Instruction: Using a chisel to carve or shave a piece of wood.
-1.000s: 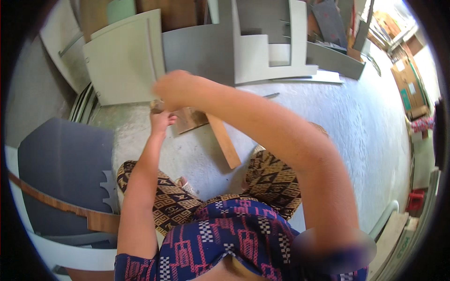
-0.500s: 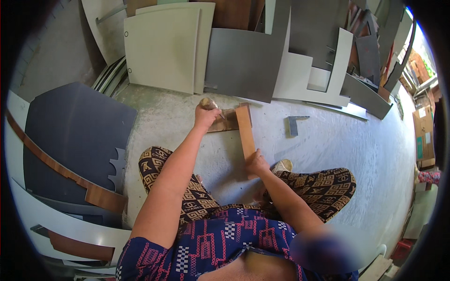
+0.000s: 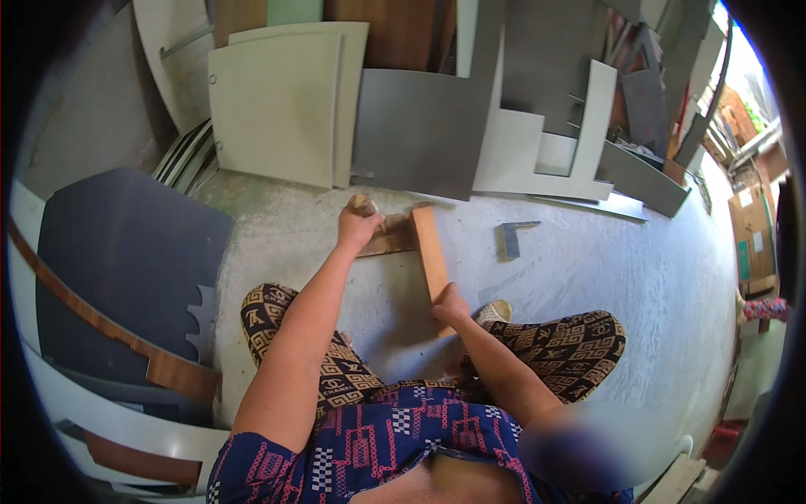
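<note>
I sit on a concrete floor (image 3: 571,277) with my knees spread. My right hand (image 3: 451,306) grips the near end of a long light wooden strip (image 3: 429,249) that lies pointing away from me. My left hand (image 3: 357,224) is closed around a wooden handle (image 3: 363,204), likely of a tool, held over a darker flat wooden piece (image 3: 393,238) that meets the strip's far end. The tool's head is hidden by my hand.
A small grey L-shaped bracket (image 3: 510,236) lies on the floor to the right. Grey and cream panels (image 3: 420,130) lean at the back. A dark sheet (image 3: 126,252) and curved wood-edged boards (image 3: 168,370) lie to my left.
The view swung down and left. My right arm, stretched across the view a second ago, pulled back and took the near end of the strip. My left hand stays at the dark piece.
</note>
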`<action>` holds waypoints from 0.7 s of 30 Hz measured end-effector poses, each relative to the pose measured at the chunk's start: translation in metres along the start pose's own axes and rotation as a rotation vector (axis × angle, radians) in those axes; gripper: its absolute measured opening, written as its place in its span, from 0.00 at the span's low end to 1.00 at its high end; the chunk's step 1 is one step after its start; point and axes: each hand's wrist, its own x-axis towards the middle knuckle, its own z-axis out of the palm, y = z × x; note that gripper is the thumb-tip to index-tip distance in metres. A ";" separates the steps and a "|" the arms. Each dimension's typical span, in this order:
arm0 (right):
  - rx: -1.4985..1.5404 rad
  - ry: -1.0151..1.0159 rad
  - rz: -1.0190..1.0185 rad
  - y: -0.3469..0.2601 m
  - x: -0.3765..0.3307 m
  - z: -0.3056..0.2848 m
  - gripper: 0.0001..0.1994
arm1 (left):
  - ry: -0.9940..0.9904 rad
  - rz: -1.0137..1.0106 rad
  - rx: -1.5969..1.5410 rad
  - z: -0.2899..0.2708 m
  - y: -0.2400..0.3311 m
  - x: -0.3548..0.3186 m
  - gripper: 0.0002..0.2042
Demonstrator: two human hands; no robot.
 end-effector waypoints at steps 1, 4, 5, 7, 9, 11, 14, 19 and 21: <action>0.137 -0.062 -0.057 -0.002 -0.002 -0.009 0.33 | 0.021 0.053 0.025 -0.003 -0.002 0.001 0.15; 0.467 -0.143 -0.065 0.016 0.012 -0.017 0.30 | 0.028 0.100 0.068 0.015 0.012 -0.001 0.15; 0.651 -0.204 -0.062 0.018 0.018 -0.017 0.29 | 0.001 0.121 0.054 0.012 0.012 0.000 0.15; 0.646 -0.143 -0.047 0.000 0.006 -0.027 0.28 | -0.028 -0.012 0.047 -0.003 0.007 0.001 0.15; 0.752 -0.033 -0.033 0.004 0.003 -0.042 0.26 | -0.036 0.015 0.073 0.012 0.018 -0.002 0.16; 0.904 -0.085 -0.010 -0.008 -0.018 -0.066 0.24 | -0.020 0.037 0.114 0.012 0.017 -0.006 0.16; 0.875 0.006 -0.131 -0.032 -0.041 -0.105 0.21 | -0.034 -0.067 0.040 0.012 0.009 -0.005 0.15; 0.840 0.046 -0.651 -0.097 -0.110 -0.180 0.31 | -0.050 0.098 0.266 -0.011 -0.006 0.007 0.11; 0.726 0.159 -0.722 -0.105 -0.140 -0.208 0.39 | -0.056 -0.003 0.095 0.008 0.006 -0.002 0.15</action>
